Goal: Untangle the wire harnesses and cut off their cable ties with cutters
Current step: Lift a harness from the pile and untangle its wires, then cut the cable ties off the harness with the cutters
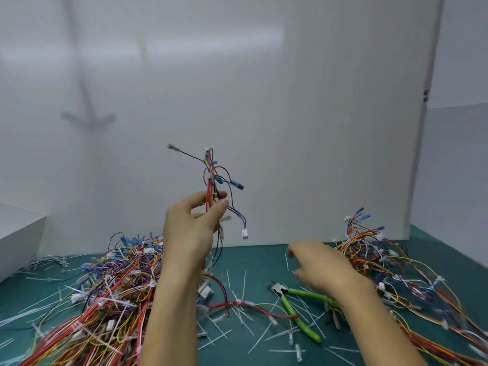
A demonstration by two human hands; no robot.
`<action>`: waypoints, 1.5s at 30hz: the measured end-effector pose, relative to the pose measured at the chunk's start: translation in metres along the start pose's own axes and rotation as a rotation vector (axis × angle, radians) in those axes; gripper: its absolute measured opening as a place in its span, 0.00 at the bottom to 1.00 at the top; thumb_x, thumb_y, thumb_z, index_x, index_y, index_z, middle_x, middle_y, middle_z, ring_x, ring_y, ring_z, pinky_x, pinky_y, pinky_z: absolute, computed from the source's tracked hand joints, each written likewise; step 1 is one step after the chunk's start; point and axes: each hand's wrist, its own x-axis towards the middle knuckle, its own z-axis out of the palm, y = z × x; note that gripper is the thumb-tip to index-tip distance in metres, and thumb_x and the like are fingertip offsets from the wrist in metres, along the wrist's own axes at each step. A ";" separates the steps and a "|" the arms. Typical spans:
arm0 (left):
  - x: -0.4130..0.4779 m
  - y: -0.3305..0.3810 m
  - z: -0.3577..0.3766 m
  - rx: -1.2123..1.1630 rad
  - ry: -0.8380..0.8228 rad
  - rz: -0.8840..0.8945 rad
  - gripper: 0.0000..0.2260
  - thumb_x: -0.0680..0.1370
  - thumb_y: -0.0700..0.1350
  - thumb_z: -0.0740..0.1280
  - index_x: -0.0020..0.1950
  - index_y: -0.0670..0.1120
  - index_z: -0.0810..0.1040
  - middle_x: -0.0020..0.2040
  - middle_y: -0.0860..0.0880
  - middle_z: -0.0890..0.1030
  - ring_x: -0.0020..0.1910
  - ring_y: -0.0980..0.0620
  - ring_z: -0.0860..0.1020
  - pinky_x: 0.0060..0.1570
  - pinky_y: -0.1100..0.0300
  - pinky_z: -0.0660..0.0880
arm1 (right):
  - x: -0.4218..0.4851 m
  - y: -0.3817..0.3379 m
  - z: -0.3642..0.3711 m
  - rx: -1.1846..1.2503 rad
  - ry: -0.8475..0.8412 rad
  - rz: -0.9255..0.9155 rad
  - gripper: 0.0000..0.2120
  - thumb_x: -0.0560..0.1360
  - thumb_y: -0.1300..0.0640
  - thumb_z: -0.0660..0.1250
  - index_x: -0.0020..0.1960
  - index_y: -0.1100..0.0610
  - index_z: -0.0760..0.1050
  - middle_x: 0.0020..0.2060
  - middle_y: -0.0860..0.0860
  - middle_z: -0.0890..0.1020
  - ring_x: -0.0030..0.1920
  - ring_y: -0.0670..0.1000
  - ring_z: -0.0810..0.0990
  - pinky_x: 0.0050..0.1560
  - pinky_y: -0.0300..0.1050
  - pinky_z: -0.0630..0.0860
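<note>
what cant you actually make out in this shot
Right hand: motion blur in the head view, finger pose unclear.
Cutters: one green handle runs under the right wrist.
Held harness: ties too small and blurred to count; left hand covers its middle.
Left wire pile: cut off by the bottom edge.

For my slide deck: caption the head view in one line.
Left hand holds a wire harness upright while the right hand hovers above green-handled cutters amid cut cable ties.
</note>
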 end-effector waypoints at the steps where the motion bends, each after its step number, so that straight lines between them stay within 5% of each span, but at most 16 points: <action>1: 0.000 0.000 0.001 -0.007 -0.016 -0.008 0.05 0.76 0.43 0.73 0.46 0.53 0.85 0.36 0.58 0.85 0.35 0.66 0.81 0.39 0.64 0.78 | 0.003 0.003 0.009 -0.038 -0.036 0.040 0.16 0.79 0.58 0.63 0.67 0.53 0.71 0.63 0.55 0.76 0.62 0.58 0.77 0.59 0.52 0.74; 9: -0.005 0.008 0.006 -0.205 -0.258 -0.152 0.08 0.78 0.44 0.68 0.48 0.43 0.86 0.47 0.43 0.80 0.38 0.57 0.82 0.41 0.61 0.82 | 0.020 0.010 0.072 -0.130 -0.085 0.109 0.13 0.79 0.64 0.60 0.61 0.55 0.74 0.60 0.55 0.77 0.61 0.58 0.78 0.54 0.50 0.73; 16: -0.006 0.010 0.008 -0.251 -0.336 -0.199 0.10 0.81 0.41 0.64 0.51 0.43 0.85 0.46 0.47 0.84 0.47 0.49 0.81 0.41 0.58 0.82 | 0.021 0.014 0.078 -0.033 -0.013 0.105 0.09 0.81 0.59 0.60 0.61 0.55 0.72 0.59 0.54 0.77 0.60 0.57 0.76 0.54 0.50 0.72; 22: -0.007 0.011 0.006 -0.239 -0.290 -0.173 0.07 0.76 0.35 0.69 0.45 0.44 0.86 0.41 0.44 0.86 0.42 0.49 0.85 0.40 0.61 0.82 | 0.022 0.014 0.052 0.220 0.106 0.111 0.06 0.80 0.55 0.64 0.56 0.54 0.72 0.53 0.52 0.79 0.52 0.54 0.79 0.53 0.51 0.77; 26: -0.007 0.012 0.005 -0.248 -0.257 -0.150 0.08 0.74 0.32 0.71 0.41 0.43 0.86 0.38 0.46 0.85 0.37 0.52 0.84 0.38 0.63 0.81 | 0.018 0.012 0.020 0.428 0.294 0.081 0.06 0.79 0.55 0.67 0.51 0.52 0.69 0.46 0.50 0.80 0.44 0.51 0.79 0.48 0.47 0.77; 30: -0.006 0.011 0.004 -0.214 -0.260 -0.163 0.04 0.74 0.34 0.71 0.45 0.40 0.85 0.39 0.46 0.85 0.38 0.54 0.83 0.39 0.63 0.81 | 0.006 0.006 -0.011 0.581 0.636 0.032 0.06 0.79 0.58 0.66 0.56 0.54 0.77 0.45 0.48 0.81 0.41 0.48 0.78 0.37 0.37 0.72; 33: -0.005 0.010 0.004 -0.198 -0.269 -0.175 0.04 0.75 0.35 0.70 0.46 0.41 0.85 0.42 0.47 0.86 0.39 0.56 0.83 0.38 0.64 0.81 | -0.005 0.003 -0.029 0.669 0.822 0.010 0.07 0.81 0.59 0.64 0.57 0.54 0.79 0.41 0.48 0.80 0.40 0.51 0.76 0.36 0.43 0.68; 36: -0.006 0.010 0.005 -0.160 -0.281 -0.161 0.04 0.77 0.37 0.69 0.49 0.40 0.83 0.44 0.47 0.87 0.43 0.57 0.84 0.39 0.63 0.81 | -0.010 0.000 -0.041 0.913 0.790 0.015 0.08 0.83 0.57 0.59 0.53 0.48 0.76 0.29 0.43 0.73 0.30 0.45 0.71 0.34 0.47 0.66; 39: -0.007 0.009 0.009 -0.083 -0.243 -0.108 0.02 0.76 0.39 0.72 0.47 0.41 0.83 0.44 0.45 0.86 0.45 0.51 0.84 0.45 0.57 0.83 | -0.017 -0.007 -0.053 1.239 0.649 0.031 0.17 0.81 0.44 0.54 0.53 0.53 0.77 0.31 0.45 0.68 0.32 0.45 0.65 0.35 0.46 0.62; 42: -0.008 0.009 0.012 0.071 -0.195 0.013 0.02 0.74 0.41 0.75 0.44 0.45 0.83 0.40 0.44 0.85 0.40 0.52 0.82 0.45 0.50 0.83 | -0.029 -0.016 -0.059 1.184 0.547 -0.035 0.29 0.68 0.28 0.58 0.53 0.51 0.74 0.40 0.46 0.74 0.42 0.47 0.75 0.45 0.46 0.71; 45: -0.009 0.011 0.016 0.164 -0.168 0.083 0.04 0.71 0.45 0.77 0.40 0.49 0.83 0.36 0.46 0.84 0.37 0.48 0.82 0.45 0.41 0.81 | -0.034 -0.021 -0.061 0.998 0.499 -0.087 0.21 0.68 0.35 0.65 0.54 0.47 0.70 0.39 0.46 0.72 0.43 0.47 0.75 0.48 0.48 0.74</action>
